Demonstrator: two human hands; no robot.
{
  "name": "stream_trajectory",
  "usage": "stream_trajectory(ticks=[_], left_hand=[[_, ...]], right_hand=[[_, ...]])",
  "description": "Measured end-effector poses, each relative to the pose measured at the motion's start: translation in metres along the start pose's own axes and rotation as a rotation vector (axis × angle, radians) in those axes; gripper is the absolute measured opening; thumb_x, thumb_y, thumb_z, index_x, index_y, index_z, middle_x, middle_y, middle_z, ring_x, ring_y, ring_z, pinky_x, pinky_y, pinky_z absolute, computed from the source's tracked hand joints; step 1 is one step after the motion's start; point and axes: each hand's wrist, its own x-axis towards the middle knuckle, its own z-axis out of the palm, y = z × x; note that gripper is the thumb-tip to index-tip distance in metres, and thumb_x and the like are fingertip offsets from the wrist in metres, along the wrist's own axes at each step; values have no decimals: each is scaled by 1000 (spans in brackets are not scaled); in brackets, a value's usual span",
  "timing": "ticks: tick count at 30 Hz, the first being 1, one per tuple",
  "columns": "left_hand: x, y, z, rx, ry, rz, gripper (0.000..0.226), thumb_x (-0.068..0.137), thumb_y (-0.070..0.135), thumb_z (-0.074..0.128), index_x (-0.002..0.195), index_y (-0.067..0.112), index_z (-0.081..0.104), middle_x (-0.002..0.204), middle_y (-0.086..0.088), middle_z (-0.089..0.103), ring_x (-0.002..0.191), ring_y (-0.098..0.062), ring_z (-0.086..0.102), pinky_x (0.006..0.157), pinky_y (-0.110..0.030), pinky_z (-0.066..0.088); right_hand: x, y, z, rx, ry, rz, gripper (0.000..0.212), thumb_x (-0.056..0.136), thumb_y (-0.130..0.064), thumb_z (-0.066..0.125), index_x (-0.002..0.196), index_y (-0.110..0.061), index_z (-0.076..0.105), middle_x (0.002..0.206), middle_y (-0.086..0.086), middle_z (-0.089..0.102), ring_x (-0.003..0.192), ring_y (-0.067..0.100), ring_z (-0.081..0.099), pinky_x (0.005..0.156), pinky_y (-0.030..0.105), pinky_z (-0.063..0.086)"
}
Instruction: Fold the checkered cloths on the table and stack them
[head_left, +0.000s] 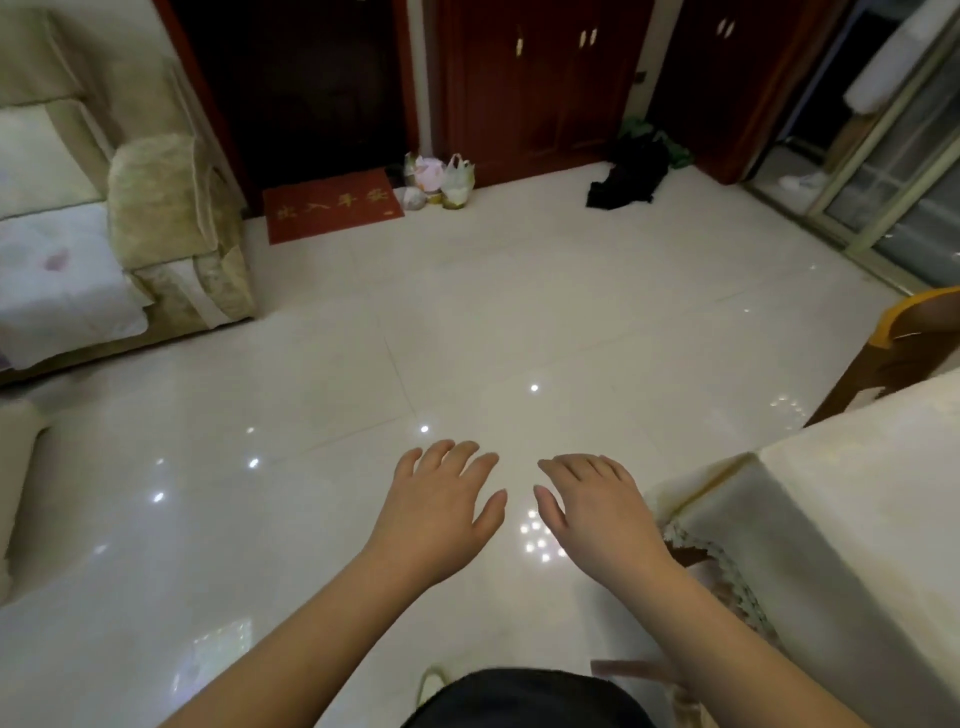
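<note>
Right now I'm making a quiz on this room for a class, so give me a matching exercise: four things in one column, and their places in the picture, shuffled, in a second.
Things:
1. red doormat
2. black cloth heap
3. table with cream cover
4. sofa

Places:
A. right edge, near the right hand
B. on the floor by the red cupboards, far right of centre
C. left side of the room
D. before the dark doorway, beside plastic bags

Pairs: 1-D, 2-B, 3-A, 4-C
</note>
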Motion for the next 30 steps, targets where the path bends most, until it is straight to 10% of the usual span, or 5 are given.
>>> stream_trajectory(ticks=[30], left_hand=[[451,92,-42,38,-89,528,76,88,62,4,142,29,46,142,7,50,132,-16,43,110,-39,28]], right_hand=[[251,258,-73,93,-24,530,48,103,-44,26,147,-27,37,147,-9,45,133,11,41,111,27,24]])
